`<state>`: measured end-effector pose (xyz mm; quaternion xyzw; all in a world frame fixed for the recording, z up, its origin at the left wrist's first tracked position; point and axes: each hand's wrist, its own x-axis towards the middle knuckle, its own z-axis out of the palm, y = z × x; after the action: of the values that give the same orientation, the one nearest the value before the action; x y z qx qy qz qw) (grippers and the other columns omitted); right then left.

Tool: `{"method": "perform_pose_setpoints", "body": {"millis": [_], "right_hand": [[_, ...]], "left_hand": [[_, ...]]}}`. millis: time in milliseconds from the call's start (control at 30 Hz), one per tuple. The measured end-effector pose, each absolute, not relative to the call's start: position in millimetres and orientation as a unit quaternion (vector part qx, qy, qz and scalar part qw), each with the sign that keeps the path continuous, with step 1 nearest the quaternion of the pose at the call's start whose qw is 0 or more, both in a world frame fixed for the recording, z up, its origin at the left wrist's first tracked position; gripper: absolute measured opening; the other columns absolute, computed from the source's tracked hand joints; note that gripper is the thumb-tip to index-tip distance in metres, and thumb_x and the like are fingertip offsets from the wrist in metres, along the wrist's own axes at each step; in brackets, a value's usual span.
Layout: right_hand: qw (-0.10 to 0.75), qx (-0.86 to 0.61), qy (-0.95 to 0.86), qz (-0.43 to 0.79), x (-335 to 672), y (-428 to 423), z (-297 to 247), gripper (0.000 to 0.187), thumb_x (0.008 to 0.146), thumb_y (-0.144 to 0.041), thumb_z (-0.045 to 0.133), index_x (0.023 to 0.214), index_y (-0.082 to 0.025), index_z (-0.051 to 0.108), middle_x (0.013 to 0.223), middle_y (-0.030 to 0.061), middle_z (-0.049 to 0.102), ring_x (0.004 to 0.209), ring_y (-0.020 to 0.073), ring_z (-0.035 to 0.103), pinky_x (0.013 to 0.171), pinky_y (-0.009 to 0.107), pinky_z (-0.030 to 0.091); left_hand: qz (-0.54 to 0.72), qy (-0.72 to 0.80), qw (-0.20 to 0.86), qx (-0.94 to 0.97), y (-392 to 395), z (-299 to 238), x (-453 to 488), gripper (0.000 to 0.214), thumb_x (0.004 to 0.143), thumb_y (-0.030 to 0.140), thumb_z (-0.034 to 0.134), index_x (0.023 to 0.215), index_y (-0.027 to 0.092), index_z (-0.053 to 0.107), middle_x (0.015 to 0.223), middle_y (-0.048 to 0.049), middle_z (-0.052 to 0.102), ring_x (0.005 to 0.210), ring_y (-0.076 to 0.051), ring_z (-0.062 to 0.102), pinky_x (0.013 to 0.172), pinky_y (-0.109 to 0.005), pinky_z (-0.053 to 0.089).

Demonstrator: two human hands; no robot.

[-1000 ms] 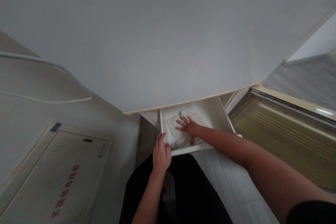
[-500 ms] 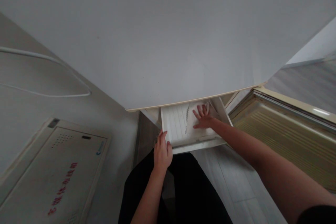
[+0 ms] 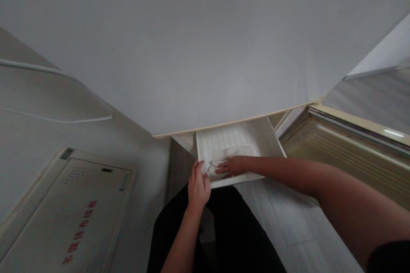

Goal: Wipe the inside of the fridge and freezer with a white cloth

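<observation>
Left hand grips near-left corner of drawer, likely steadying it; right hand on white cloth, can't tell if gripping.

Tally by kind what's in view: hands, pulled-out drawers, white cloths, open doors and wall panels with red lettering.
Hands: 2 (left hand, right hand)
Pulled-out drawer: 1
White cloth: 1
Open door: 1
Red-lettered wall panel: 1
Total: 6

Left of the fingers are a pale wall box (red lettering across it) and a white cable, with grey floor rightward.
</observation>
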<state>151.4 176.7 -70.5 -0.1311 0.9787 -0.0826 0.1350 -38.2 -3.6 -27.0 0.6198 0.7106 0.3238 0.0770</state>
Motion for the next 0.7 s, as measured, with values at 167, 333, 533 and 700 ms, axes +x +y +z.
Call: {"method": "perform_pose_setpoints", "body": {"millis": [167, 333, 533, 700], "right_hand": [[0.148, -0.114, 0.976, -0.107, 231.8, 199.8, -56.6, 0.067, 0.082, -0.012, 0.075, 0.143, -0.035, 0.058, 0.166, 0.0053, 0.029, 0.153, 0.0322, 0.025, 0.118, 0.053, 0.032], [0.182, -0.029, 0.981, -0.066, 278.5, 203.4, -34.5, 0.084, 0.071, -0.006, 0.078, 0.148, -0.03, 0.053, 0.15, 0.0154, 0.048, 0.142, 0.0341, 0.041, 0.109, 0.05, 0.043], [0.282, 0.099, 0.95, -0.093, 272.1, 206.6, -32.8, 0.061, 0.071, -0.012, 0.084, 0.129, -0.015, 0.065, 0.128, 0.0169, 0.064, 0.121, 0.0317, 0.058, 0.097, 0.043, 0.05], [0.052, 0.332, 0.836, -0.435, 211.5, 201.8, -34.3, 0.04, 0.101, -0.045, 0.05, 0.114, -0.013, 0.069, 0.103, 0.0129, 0.072, 0.093, 0.0249, 0.067, 0.088, 0.037, 0.053]], "left_hand": [[0.331, 0.703, 0.078, 0.624, -3.6, -26.5, -37.0, 0.046, 0.097, 0.019, 0.04, 0.143, 0.016, 0.045, 0.149, -0.0191, 0.05, 0.139, -0.032, 0.051, 0.111, -0.051, 0.047], [0.335, 0.7, 0.071, 0.626, -3.3, -26.8, -36.2, 0.045, 0.097, 0.018, 0.041, 0.142, 0.015, 0.045, 0.147, -0.0196, 0.052, 0.138, -0.032, 0.052, 0.111, -0.051, 0.047], [0.343, 0.697, 0.063, 0.626, -2.8, -27.4, -35.7, 0.045, 0.097, 0.018, 0.041, 0.142, 0.016, 0.045, 0.147, -0.02, 0.052, 0.137, -0.032, 0.053, 0.109, -0.05, 0.049], [0.345, 0.7, 0.062, 0.622, -2.9, -26.0, -34.7, 0.044, 0.098, 0.018, 0.04, 0.141, 0.016, 0.046, 0.145, -0.0198, 0.054, 0.136, -0.032, 0.054, 0.108, -0.05, 0.049]]}}
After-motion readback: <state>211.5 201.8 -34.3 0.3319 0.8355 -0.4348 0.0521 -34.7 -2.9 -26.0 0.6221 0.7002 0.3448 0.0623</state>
